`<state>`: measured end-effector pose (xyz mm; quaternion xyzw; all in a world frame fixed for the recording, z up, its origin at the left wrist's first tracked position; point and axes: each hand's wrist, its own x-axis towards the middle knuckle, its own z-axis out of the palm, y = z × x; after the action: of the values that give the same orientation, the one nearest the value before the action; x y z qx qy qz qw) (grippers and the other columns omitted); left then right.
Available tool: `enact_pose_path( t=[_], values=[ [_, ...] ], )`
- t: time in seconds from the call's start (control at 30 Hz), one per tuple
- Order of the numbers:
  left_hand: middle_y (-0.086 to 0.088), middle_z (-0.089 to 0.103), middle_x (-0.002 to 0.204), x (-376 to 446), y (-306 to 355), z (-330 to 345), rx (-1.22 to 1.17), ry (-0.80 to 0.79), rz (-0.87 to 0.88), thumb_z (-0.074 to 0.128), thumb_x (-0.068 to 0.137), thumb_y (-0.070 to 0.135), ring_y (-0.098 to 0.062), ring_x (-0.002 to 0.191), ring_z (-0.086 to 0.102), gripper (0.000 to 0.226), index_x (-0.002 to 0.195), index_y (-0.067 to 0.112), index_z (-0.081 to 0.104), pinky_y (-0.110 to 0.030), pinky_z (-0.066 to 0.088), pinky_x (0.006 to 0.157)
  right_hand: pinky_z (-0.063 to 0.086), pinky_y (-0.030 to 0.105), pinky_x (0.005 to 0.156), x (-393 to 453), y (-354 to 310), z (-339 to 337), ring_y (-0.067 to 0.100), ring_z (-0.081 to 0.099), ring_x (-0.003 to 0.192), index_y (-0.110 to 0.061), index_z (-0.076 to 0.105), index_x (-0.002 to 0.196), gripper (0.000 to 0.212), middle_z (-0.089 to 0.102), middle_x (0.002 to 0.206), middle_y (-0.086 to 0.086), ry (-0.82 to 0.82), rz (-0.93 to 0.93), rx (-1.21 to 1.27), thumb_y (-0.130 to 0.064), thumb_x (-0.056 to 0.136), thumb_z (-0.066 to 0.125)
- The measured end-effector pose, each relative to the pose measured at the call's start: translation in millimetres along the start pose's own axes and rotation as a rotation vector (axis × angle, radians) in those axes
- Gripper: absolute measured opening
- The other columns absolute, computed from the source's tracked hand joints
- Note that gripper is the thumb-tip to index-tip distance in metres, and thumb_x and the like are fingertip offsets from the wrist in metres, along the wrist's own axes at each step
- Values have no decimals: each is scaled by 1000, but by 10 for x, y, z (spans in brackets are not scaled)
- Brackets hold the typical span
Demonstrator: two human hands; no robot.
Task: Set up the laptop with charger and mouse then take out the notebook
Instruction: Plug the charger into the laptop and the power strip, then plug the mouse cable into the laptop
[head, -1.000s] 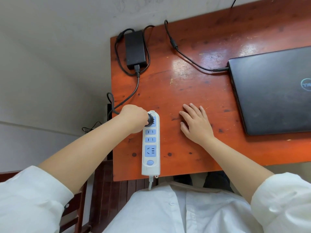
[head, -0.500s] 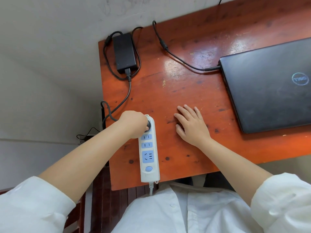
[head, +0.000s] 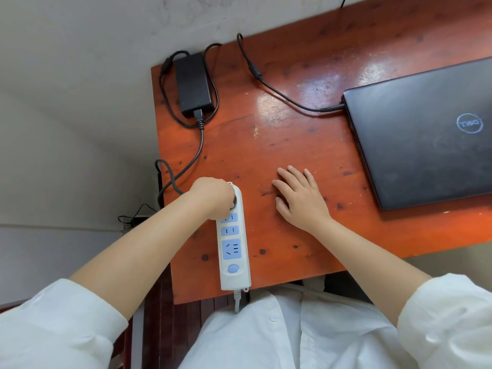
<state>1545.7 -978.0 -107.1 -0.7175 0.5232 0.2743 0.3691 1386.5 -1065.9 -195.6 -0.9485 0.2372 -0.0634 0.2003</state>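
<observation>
Reddish-brown wood, glossy and scuffed, makes up the desk (head: 306,145), which stands against a pale wall. On its right side lies the closed black laptop (head: 426,137), lid down, with a thin cable (head: 282,94) plugged into its left edge. At the far left corner sits the black charger brick (head: 193,83), its cords looped around it. A white power strip (head: 234,249) with blue sockets lies along the near left. The right hand (head: 299,198) rests flat and released on the wood between strip and laptop. The left hand (head: 213,195) is clenched around a dark plug (head: 234,201) at the strip's far end.
</observation>
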Motion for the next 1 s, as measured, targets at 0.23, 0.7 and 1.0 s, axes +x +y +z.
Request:
enact_pose_path(
  t=[0.23,0.7,1.0],
  values=[
    [3,49,67,-107,16,-51,-59,169,-108,39,93,24,-17,62,48,21,83,15,54,-24,30,48,17,46,116,89,118,-271,30,25,139,-6,45,132,42,38,146,14,-187,-8,110,-12,91,51],
    [-17,29,148,206,1835,-1460,-312,846,4,44,92,34,-30,136,25,49,134,9,35,-40,29,107,24,44,108,-487,1542,-1986,33,29,137,-3,47,130,43,46,141,14,128,186,-162,-15,89,54],
    [-17,31,147,369,3374,-2576,-391,910,-28,40,95,32,-31,137,23,47,132,3,35,-40,28,108,28,45,106,-1313,3062,-2989,33,35,132,0,49,127,42,48,137,18,202,275,-177,-14,88,55]
  ],
)
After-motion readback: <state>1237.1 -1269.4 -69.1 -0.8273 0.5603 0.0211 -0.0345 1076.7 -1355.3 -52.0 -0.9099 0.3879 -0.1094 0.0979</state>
